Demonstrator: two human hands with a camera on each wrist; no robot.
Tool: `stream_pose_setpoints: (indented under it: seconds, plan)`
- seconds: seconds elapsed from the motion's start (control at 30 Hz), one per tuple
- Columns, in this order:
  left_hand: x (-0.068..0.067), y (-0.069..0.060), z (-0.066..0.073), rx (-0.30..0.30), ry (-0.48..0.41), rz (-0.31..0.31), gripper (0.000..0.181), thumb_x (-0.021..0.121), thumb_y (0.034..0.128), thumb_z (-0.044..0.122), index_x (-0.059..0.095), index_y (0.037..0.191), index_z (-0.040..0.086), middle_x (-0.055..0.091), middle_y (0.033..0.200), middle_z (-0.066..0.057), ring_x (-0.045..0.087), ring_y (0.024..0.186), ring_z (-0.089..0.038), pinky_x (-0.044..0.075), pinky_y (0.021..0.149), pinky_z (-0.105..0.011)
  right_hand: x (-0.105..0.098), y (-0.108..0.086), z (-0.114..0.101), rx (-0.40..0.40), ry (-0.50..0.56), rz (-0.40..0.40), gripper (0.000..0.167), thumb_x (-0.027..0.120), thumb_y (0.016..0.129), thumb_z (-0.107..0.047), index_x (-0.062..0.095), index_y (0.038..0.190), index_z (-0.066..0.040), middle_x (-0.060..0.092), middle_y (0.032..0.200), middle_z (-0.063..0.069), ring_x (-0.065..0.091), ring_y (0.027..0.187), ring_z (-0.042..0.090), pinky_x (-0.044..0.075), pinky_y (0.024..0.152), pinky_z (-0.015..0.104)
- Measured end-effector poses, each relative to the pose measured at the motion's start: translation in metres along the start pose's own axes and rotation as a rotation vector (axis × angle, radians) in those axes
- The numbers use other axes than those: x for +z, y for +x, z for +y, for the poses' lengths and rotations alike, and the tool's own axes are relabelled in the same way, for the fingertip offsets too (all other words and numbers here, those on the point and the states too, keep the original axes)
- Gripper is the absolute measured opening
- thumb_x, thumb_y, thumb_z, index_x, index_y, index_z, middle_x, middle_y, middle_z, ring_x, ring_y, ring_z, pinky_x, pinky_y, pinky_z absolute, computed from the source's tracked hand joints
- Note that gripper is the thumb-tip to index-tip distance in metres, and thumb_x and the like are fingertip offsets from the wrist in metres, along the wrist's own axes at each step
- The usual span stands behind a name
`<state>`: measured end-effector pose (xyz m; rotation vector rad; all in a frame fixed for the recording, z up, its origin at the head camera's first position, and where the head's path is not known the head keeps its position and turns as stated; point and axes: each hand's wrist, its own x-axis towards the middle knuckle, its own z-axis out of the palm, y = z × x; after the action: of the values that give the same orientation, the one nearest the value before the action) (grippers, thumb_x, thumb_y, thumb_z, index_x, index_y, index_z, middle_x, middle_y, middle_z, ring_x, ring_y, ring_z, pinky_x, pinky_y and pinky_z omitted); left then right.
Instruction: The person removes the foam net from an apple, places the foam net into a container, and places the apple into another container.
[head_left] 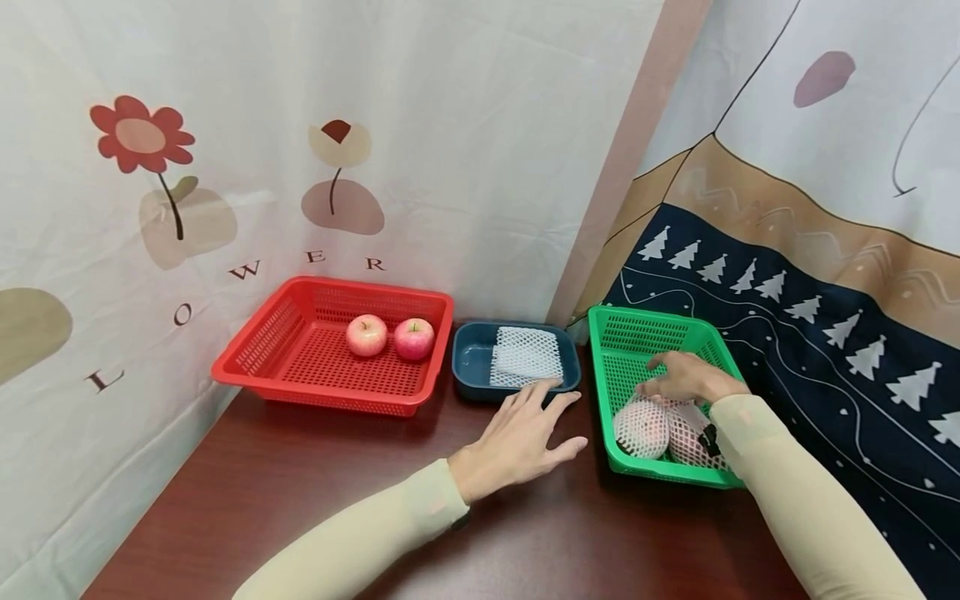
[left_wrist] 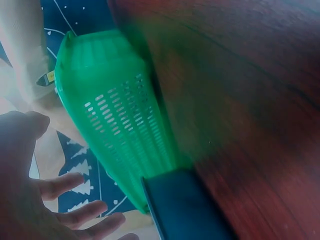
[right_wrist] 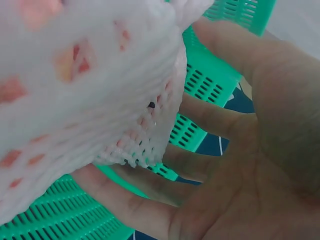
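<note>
My left hand (head_left: 517,437) hovers over the table in front of the dark blue tray (head_left: 470,382), fingers spread, holding nothing. White foam fruit nets (head_left: 527,354) lie flat in that tray. On the right, my right hand (head_left: 693,377) reaches into the green basket (head_left: 597,358), over apples in foam nets (head_left: 642,427). Seen from the right wrist, a netted apple (right_wrist: 90,95) fills the near left, and the loosely spread fingers (right_wrist: 212,117) pass behind its net. The fingertips are hidden there, and no firm grip shows.
A red basket (head_left: 258,367) stands at the left with two bare apples (head_left: 367,335) inside, near its right side. The blue tray sits between the two baskets. Behind them hangs a printed curtain (head_left: 480,167); the brown table (head_left: 315,467) extends toward me.
</note>
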<state>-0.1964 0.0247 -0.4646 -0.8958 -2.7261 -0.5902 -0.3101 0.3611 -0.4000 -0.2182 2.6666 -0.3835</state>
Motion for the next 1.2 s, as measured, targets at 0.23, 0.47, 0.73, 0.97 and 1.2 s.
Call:
stream_pose_setpoints:
  seconds: [0.23, 0.47, 0.73, 0.97, 1.2]
  plan:
    - [0.007, 0.008, 0.009, 0.007, 0.006, -0.024, 0.074, 0.062, 0.1135, 0.07, 0.053, 0.174, 0.028, 0.048, 0.182, -0.007, 0.057, 0.161, -0.032, 0.055, 0.128, -0.056, 0.0, -0.001, -0.003, 0.004, -0.016, -0.013, 0.084, 0.081, 0.108, -0.052, 0.056, 0.165, 0.004, 0.059, 0.159, 0.042, 0.068, 0.111, 0.039, 0.061, 0.069, 0.042]
    - [0.012, 0.014, 0.016, 0.027, -0.022, -0.047, 0.081, 0.058, 0.1129, 0.075, 0.048, 0.178, 0.028, 0.043, 0.186, -0.009, 0.053, 0.165, -0.035, 0.051, 0.132, -0.059, 0.001, 0.0, -0.002, 0.008, -0.03, -0.022, 0.082, 0.083, 0.106, -0.049, 0.058, 0.162, 0.006, 0.057, 0.16, 0.045, 0.069, 0.118, 0.043, 0.066, 0.077, 0.048]
    - [0.019, 0.018, 0.018, 0.023, 0.009, -0.09, 0.086, 0.054, 0.1124, 0.079, 0.041, 0.181, 0.03, 0.037, 0.19, -0.01, 0.046, 0.171, -0.039, 0.044, 0.138, -0.061, 0.004, 0.004, -0.001, -0.009, -0.055, -0.034, 0.081, 0.083, 0.106, -0.05, 0.061, 0.16, 0.006, 0.059, 0.16, 0.045, 0.07, 0.126, 0.047, 0.069, 0.088, 0.057]
    - [0.023, 0.023, 0.021, 0.026, 0.004, -0.11, 0.088, 0.049, 0.113, 0.08, 0.037, 0.184, 0.03, 0.028, 0.194, -0.008, 0.04, 0.175, -0.041, 0.04, 0.14, -0.064, 0.008, 0.011, 0.002, -0.009, -0.08, -0.044, 0.08, 0.082, 0.107, -0.048, 0.061, 0.16, 0.007, 0.058, 0.163, 0.043, 0.065, 0.142, 0.058, 0.064, 0.106, 0.069]
    - [0.029, 0.029, 0.027, 0.009, -0.024, -0.14, 0.089, 0.045, 0.1131, 0.082, 0.03, 0.186, 0.033, 0.022, 0.197, -0.007, 0.031, 0.18, -0.043, 0.037, 0.141, -0.069, 0.01, 0.015, 0.004, -0.015, -0.095, -0.055, 0.076, 0.08, 0.108, -0.044, 0.062, 0.158, 0.01, 0.06, 0.16, 0.042, 0.064, 0.143, 0.061, 0.063, 0.109, 0.071]
